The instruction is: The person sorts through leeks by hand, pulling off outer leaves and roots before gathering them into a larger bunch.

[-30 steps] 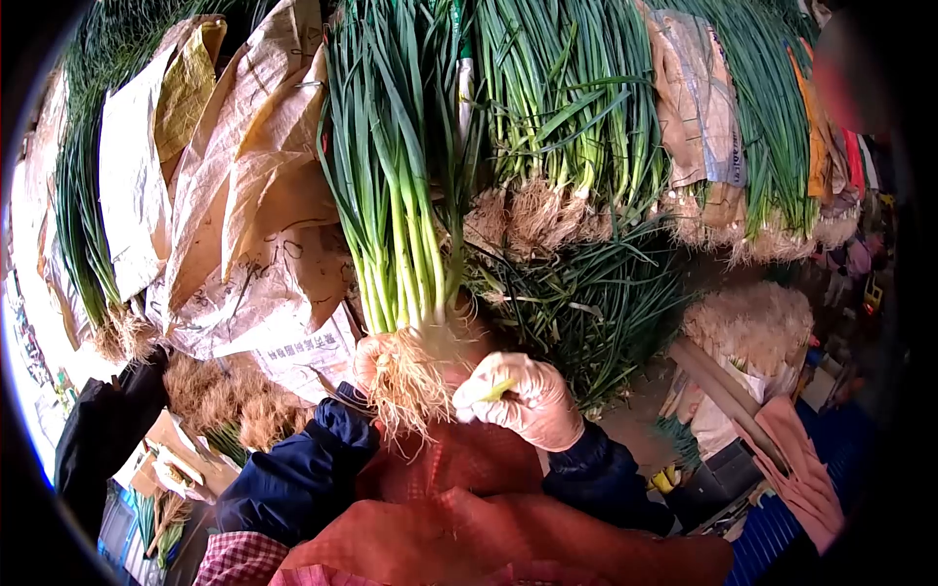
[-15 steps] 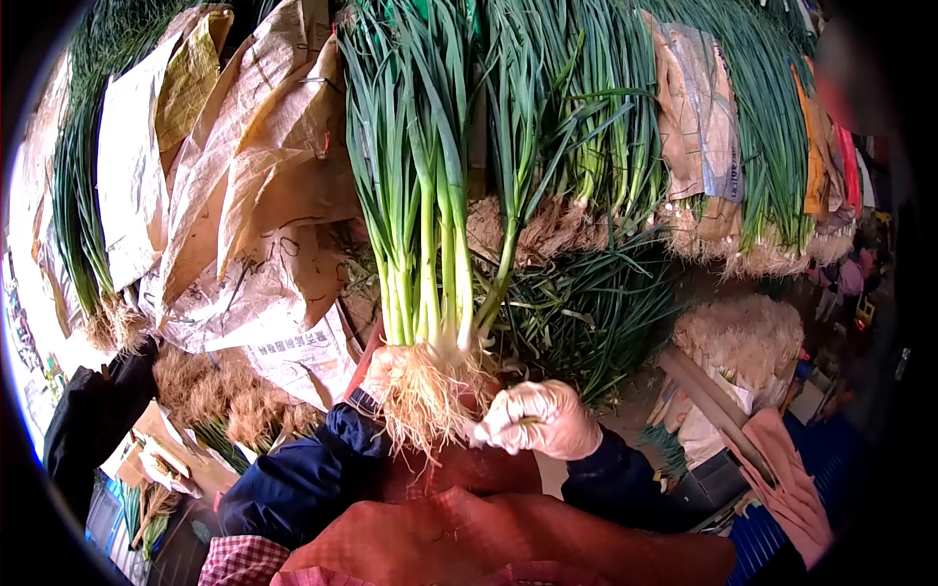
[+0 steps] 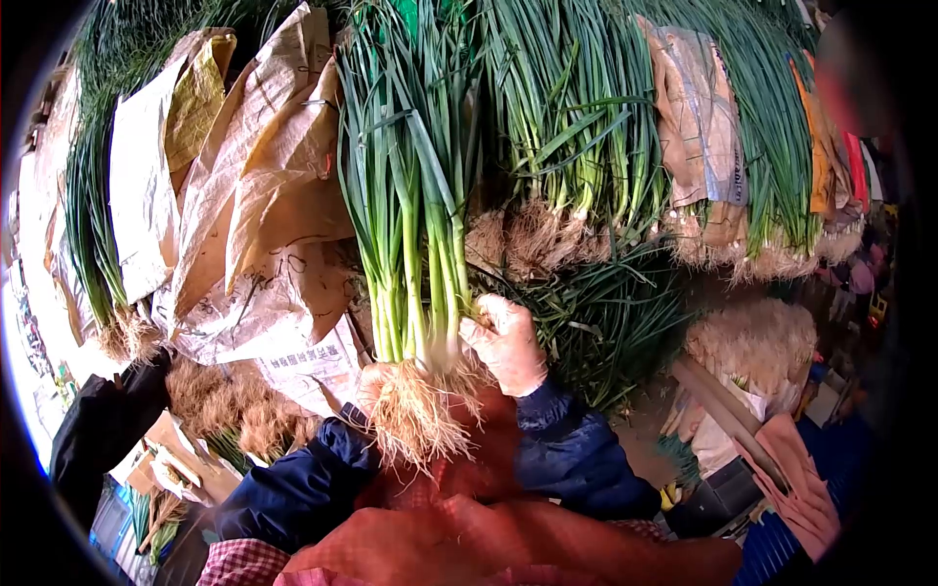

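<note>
A bunch of green onions (image 3: 415, 293) stands upright in front of me, roots down, with long green leaves reaching up. My left hand (image 3: 376, 381) is wrapped round the bunch's base, mostly hidden behind the hanging pale roots (image 3: 415, 415). At the right side of the white stalks is my right hand (image 3: 508, 344), its thumb and forefinger pinched together at the edge of the bunch. What lies between those fingertips is too small to make out.
Rows of green onions (image 3: 596, 146) lie behind, partly covered by sacks (image 3: 259, 166). Loose leaves (image 3: 611, 313) are heaped at the right, near a wooden bar (image 3: 718, 402). Another person's dark sleeve (image 3: 98, 420) reaches in at the left beside a smaller bunch (image 3: 107, 283).
My right hand has moved up and left from beside the roots to the stalks. The separate stalk leaning at the bunch's right side is no longer there.
</note>
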### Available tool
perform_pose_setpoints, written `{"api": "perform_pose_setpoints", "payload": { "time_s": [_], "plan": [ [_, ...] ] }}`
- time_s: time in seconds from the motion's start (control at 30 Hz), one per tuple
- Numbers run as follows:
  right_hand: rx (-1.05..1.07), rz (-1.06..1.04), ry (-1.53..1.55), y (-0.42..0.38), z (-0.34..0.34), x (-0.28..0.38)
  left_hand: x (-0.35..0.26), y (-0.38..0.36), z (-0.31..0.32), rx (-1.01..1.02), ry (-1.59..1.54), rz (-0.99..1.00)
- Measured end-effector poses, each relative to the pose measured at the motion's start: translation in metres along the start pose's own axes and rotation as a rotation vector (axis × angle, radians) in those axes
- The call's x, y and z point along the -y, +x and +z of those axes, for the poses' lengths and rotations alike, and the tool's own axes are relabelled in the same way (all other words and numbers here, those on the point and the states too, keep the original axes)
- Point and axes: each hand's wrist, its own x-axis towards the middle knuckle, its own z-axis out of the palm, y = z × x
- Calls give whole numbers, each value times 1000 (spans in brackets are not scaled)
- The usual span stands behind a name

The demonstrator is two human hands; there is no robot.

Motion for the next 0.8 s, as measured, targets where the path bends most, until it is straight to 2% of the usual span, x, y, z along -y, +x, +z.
{"api": "perform_pose_setpoints", "payload": {
  "time_s": [0.07, 0.1, 0.13, 0.2, 0.27, 0.33, 0.4, 0.47, 0.53, 0.6, 0.67, 0.73, 0.77, 0.8],
  "plan": [
    [71, 215, 10, 9, -9, 11, -1, 1, -1, -4, 1, 8],
    [82, 197, 86, 17, -9, 11, 0, 1, -1, -9, 4, 6],
    [-17, 252, 209, 29, -4, 17, 0, 3, -1, -10, 5, 5],
    [-65, 183, 121, 63, -6, 21, 2, 4, -1, -13, 5, 8],
    [-3, 282, 163, 90, -5, 20, 3, 1, -2, -21, 5, 6],
    [-88, 224, 250, 75, 0, 25, 7, -5, -4, -25, 1, 0],
    [-188, 278, 227, 50, 0, 14, 11, -10, -5, -23, -17, -2],
    [-206, 240, 166, 11, 2, 14, 14, -12, -5, -20, -29, -2],
    [-283, -4, -23, -28, -21, -31, 17, -11, -3, -12, -34, -6],
    [-339, 432, -372, -64, -66, -59, 12, -9, -4, 1, -28, -8],
    [-118, 569, -1317, -79, -87, -59, 8, -11, -6, 1, -11, -9],
    [-209, 596, -703, -64, -82, -43, 8, -14, -10, 1, 7, -12],
    [-186, 322, -389, -41, -76, -47, 6, -15, -8, -12, 14, -18],
    [-103, 251, -367, -12, -53, -4, 4, -13, -6, -9, 20, -21]
  ]
}}
